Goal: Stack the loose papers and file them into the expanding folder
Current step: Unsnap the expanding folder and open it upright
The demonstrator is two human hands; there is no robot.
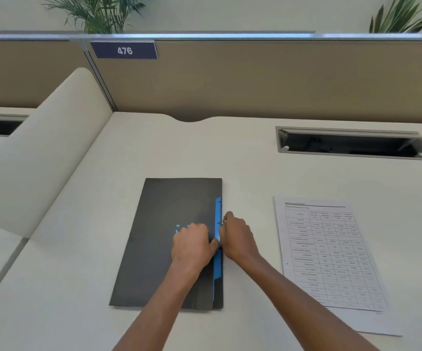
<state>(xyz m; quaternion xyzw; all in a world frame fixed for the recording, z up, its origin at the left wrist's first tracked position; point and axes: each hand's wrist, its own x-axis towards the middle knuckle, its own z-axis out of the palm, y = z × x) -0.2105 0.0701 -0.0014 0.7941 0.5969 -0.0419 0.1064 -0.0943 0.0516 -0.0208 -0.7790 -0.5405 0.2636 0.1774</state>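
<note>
I have the papers (331, 259) squared in one pile on the desk (268, 158) (filing not begun), while my left hand (192, 245) and right hand (237, 235) pinch the shut folder (164, 249) at its blue edge.

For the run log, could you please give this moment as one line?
folder closed | both hands at its blue edge: left, right | papers unfiled

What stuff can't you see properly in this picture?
- Head view: the folder logo is covered by the left hand.
- The folder's inside: hidden, it lies shut.
- The papers: print too small and blurred.
- The right hand fingertips hide what they pinch at the blue edge.
</note>
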